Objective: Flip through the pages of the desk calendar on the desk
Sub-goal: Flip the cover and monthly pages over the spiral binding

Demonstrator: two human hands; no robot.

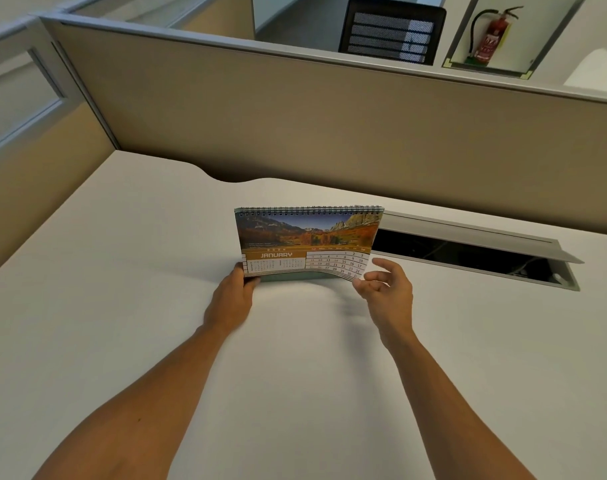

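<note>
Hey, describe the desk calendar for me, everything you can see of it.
The desk calendar stands upright on the white desk, tent style, with dark wire spiral binding along its top edge. The facing page shows an autumn mountain photo above an orange JANUARY band and a date grid. The pages look like glossy paper. The left hand pinches its lower left corner; the right hand is at the lower right corner, where the page curls slightly, fingers loose, grip unclear.

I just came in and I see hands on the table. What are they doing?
A person is about to flip a spiral-bound desk calendar with a mountain photo, standing on the white desk. The left hand grips its lower left corner. The right hand pinches the lower right corner of the front page, which shows January and is curling up slightly.
</note>
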